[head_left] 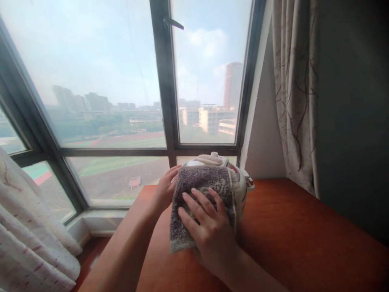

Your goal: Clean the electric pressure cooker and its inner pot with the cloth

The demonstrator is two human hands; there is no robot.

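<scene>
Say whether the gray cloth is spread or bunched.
Spread: the gray cloth lies flat against the white appliance, its edges showing around the right hand.

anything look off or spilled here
I see no spill or damage. Only the grey cloth looks slightly odd: it hangs askew over the front of the white appliance, under the right hand, with patchy pile; whether that is wear or moisture, I cannot tell.
</scene>
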